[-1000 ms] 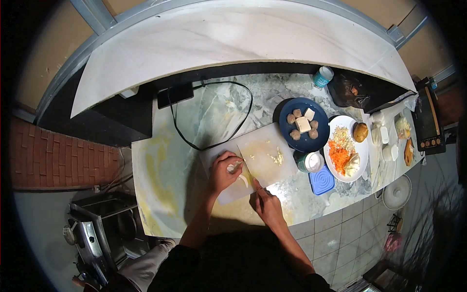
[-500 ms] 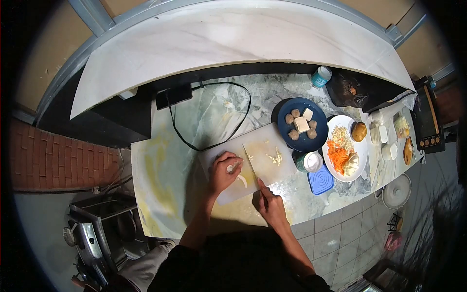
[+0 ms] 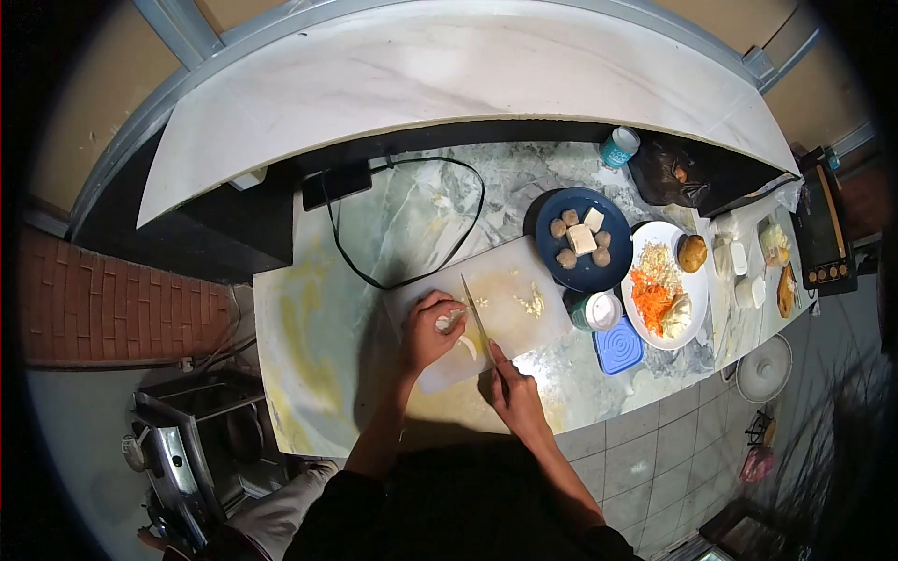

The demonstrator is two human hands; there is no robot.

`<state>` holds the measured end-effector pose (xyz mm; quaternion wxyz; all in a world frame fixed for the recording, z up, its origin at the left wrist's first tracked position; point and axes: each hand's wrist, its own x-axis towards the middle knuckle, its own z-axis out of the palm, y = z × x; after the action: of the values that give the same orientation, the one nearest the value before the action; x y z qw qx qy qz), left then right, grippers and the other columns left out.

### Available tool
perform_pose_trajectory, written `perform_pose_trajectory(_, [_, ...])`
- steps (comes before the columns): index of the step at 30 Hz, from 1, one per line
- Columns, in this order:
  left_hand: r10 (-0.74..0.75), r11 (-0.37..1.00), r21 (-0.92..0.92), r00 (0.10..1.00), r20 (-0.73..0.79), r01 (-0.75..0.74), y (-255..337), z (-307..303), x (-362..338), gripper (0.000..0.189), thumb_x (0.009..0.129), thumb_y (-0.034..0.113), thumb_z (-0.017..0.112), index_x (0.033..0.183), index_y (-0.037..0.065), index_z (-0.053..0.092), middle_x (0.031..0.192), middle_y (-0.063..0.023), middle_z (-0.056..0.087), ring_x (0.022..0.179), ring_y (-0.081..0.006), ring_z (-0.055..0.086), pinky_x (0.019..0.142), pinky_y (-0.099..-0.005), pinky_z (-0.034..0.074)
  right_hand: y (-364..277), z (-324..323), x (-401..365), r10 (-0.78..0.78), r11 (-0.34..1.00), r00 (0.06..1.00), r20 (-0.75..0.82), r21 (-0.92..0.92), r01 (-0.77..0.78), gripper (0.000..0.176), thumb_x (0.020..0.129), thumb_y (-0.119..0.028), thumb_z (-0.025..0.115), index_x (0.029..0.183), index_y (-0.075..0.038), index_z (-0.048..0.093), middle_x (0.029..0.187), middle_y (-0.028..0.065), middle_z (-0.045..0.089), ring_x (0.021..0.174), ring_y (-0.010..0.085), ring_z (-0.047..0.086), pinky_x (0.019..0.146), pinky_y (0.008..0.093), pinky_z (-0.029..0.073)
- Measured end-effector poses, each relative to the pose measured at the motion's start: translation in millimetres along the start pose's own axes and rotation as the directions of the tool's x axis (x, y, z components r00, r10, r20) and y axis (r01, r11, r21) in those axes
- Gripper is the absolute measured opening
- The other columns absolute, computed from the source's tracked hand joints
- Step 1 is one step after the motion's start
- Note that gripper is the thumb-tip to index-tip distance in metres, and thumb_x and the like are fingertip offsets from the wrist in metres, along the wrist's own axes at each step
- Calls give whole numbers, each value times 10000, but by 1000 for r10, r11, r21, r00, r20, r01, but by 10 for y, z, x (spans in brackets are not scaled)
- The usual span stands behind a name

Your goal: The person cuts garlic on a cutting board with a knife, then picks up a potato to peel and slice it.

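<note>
My left hand (image 3: 432, 335) is curled round a pale white vegetable piece, likely onion (image 3: 443, 323), at the left part of the white cutting board (image 3: 514, 335). A curved white slice (image 3: 469, 349) lies just below those fingers. My right hand (image 3: 516, 393) grips a knife (image 3: 476, 306) by its handle, at the board's near edge. The blade points away from me, close beside the left fingertips. Small chopped pale bits (image 3: 533, 301) are scattered on the right part of the board.
Behind the board is a dark blue plate (image 3: 554, 208) with meatballs and white blocks. To the right stand a jar (image 3: 599, 312), a blue lid (image 3: 619, 346) and a white plate (image 3: 687, 321) of shredded carrot, chopped bits and a potato. A black cable (image 3: 480, 210) loops behind.
The knife and my right hand have shifted slightly left, bringing the blade nearer the left fingers. My left hand stays in place, still curled round the white piece.
</note>
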<state>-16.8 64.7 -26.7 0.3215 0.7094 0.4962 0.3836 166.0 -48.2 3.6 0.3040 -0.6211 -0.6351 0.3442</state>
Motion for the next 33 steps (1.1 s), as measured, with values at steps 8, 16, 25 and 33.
perform_pose_trajectory(8, [16, 1000, -11, 1000, -25, -16, 2, 13, 8, 147, 771, 43, 769, 914, 28, 739, 892, -90, 657, 800, -244, 674, 727, -327, 538, 19, 22, -1, -3, 999, 1000, 18, -34, 3, 567, 886, 59, 543, 1440, -57, 495, 803, 260, 642, 721, 385, 689, 660, 376, 531])
perform_pose_trajectory(16, [31, 998, -56, 999, -41, -33, -57, 46, -1, 127, 770, 39, 774, 891, 14, 743, 863, -95, 658, 789, -246, 672, 724, -325, 535, 6, 46, 15, 13, 1000, 1000, 11, -4, -13, 569, 901, 46, 539, 1452, -90, 487, 808, 267, 633, 725, 413, 669, 659, 388, 521])
perform_pose_trajectory(25, [57, 998, -12, 997, -51, -57, -10, 18, 17, 114, 769, 42, 780, 875, 16, 746, 854, -90, 655, 765, -239, 667, 705, -323, 533, 46, 77, 19, -11, 1000, 1000, 14, -17, 12, 579, 879, 59, 535, 1443, -65, 493, 818, 279, 631, 747, 422, 672, 675, 397, 526])
perform_pose_trajectory(33, [35, 999, -28, 998, -55, -37, -18, 35, 9, 104, 770, 42, 776, 868, 26, 747, 854, -78, 654, 764, -231, 668, 698, -321, 535, 50, 42, 24, 38, 997, 996, 84, -65, -33, 616, 858, 36, 559, 1459, -66, 469, 863, 286, 640, 755, 440, 650, 687, 455, 524])
